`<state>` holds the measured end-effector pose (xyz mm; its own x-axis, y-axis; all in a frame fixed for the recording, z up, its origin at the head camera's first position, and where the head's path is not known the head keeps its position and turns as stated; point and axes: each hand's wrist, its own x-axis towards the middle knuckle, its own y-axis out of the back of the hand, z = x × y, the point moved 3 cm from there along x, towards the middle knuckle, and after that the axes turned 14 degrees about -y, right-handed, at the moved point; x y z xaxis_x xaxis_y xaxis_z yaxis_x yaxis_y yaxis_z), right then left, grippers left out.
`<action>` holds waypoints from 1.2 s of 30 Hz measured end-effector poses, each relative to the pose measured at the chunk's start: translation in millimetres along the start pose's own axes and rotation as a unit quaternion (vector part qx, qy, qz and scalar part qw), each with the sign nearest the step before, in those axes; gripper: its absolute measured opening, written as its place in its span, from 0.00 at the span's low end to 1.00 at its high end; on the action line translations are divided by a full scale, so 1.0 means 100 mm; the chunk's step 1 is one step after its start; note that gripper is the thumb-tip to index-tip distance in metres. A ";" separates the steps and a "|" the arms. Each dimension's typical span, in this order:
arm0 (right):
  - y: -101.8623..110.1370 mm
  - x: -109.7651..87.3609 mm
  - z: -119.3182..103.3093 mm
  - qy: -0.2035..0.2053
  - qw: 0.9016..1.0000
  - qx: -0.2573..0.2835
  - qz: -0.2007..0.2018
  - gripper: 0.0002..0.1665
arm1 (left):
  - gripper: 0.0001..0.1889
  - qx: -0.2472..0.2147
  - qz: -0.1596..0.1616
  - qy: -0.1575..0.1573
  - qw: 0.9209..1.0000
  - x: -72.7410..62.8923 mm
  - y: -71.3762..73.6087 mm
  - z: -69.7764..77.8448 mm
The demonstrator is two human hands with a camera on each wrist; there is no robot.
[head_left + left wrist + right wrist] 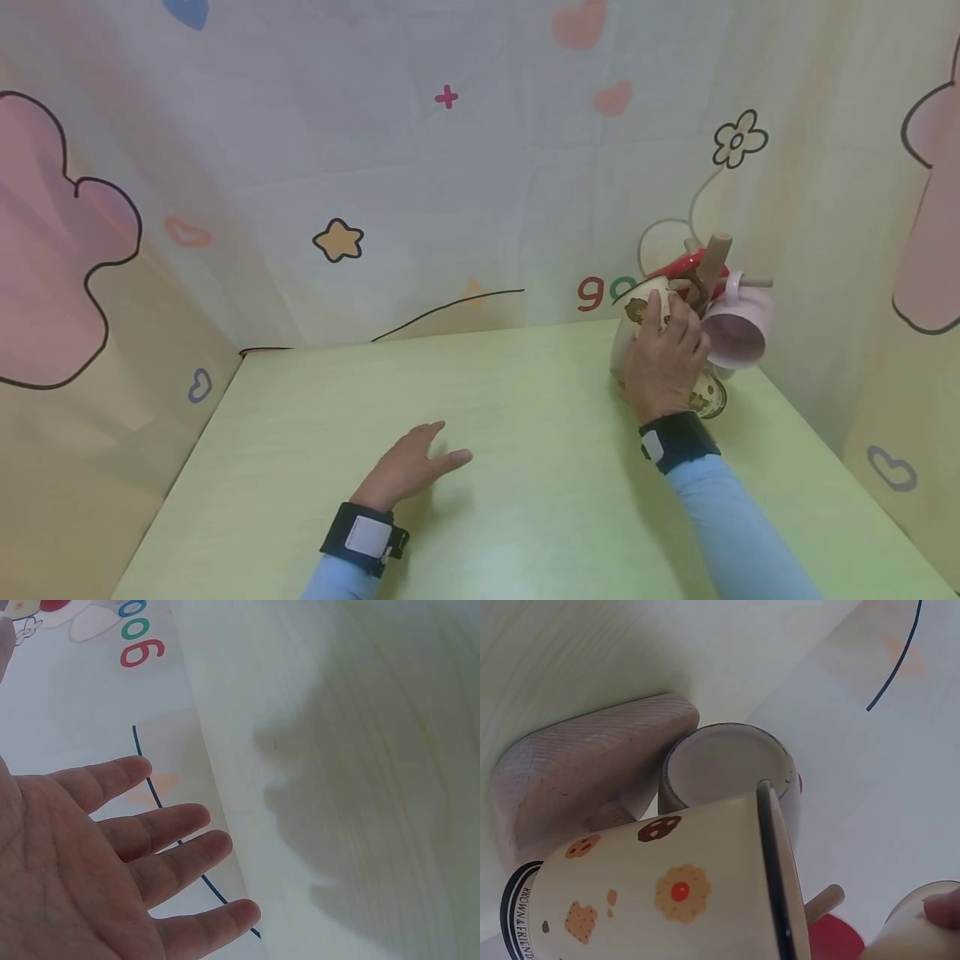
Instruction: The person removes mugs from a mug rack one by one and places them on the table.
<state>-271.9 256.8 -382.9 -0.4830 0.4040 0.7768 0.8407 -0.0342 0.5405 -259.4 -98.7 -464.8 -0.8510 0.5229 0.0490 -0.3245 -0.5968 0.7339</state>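
Observation:
At the table's far right, my right hand [667, 358] grips a cream mug [636, 307] with brown bear prints, high on a wooden mug stand [714, 260]. In the right wrist view only a fingertip shows on a cream mug [911, 934] at the edge. A pink mug [738, 329] hangs right of the hand, with a red mug [678, 265] behind. Close below the wrist camera is another cream mug [667, 885] with cookie prints. My left hand [405, 467] is over the table with fingers spread, holding nothing.
The pale table [450, 400] meets a printed curtain [450, 183] close behind the stand. The stand's wooden base [592, 750] rests on the table, next to a pale mug's round underside [731, 765]. A wooden peg [825, 901] sticks out near the red mug.

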 end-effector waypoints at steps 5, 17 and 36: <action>0.03 -0.01 -0.02 -0.001 1.000 0.015 -0.010 0.41 | 0.48 -0.001 0.000 0.002 1.000 0.00 0.00 0.01; 0.09 -0.02 -0.10 -0.001 0.999 0.050 0.000 0.43 | 0.48 0.002 0.001 0.002 1.000 0.01 0.01 0.03; 0.56 -0.14 -0.56 -0.128 0.926 0.343 -0.089 0.47 | 0.46 0.003 0.007 -0.005 1.000 0.05 0.05 0.05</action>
<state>-231.9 198.3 -346.0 -0.6285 0.5546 0.5453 0.7538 0.6070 0.2515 -263.0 -96.1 -457.8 -0.8513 0.5206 0.0657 -0.3105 -0.6006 0.7368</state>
